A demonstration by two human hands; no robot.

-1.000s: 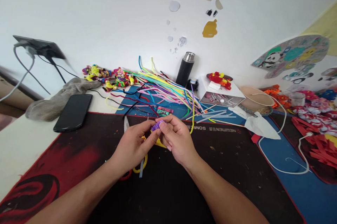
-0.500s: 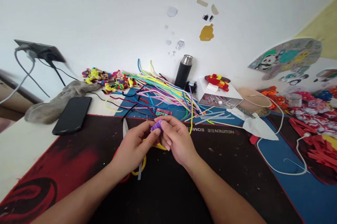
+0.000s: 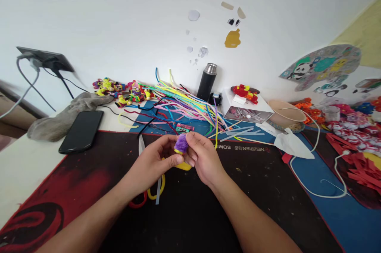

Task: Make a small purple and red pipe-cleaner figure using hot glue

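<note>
Over the dark mat, a small fuzzy purple coil of wound pipe cleaner (image 3: 181, 143) sits between my two hands, with a bit of yellow at its lower edge. My left hand (image 3: 157, 156) is closed at its left side, thumb below the yellow end. My right hand (image 3: 204, 156) pinches its right side, the other fingers curled. Beneath them lies something yellow (image 3: 183, 166), mostly hidden. A pair of scissors (image 3: 141, 145) lies under my left hand, blades pointing away; red and yellow handles show near my wrist. Beside the yellow handle is a thin grey strip (image 3: 158, 193).
A heap of coloured pipe cleaners (image 3: 190, 106) spreads at the back, before a black flask (image 3: 207, 82) and a small drawer box (image 3: 247, 110). A phone (image 3: 81, 131) lies left. On the right are a white cable (image 3: 315, 195) and red strips (image 3: 360, 173).
The purple coil has turned and now stands more upright, showing its ridged side and yellow lower edge. My left thumb has slid down off its front.
</note>
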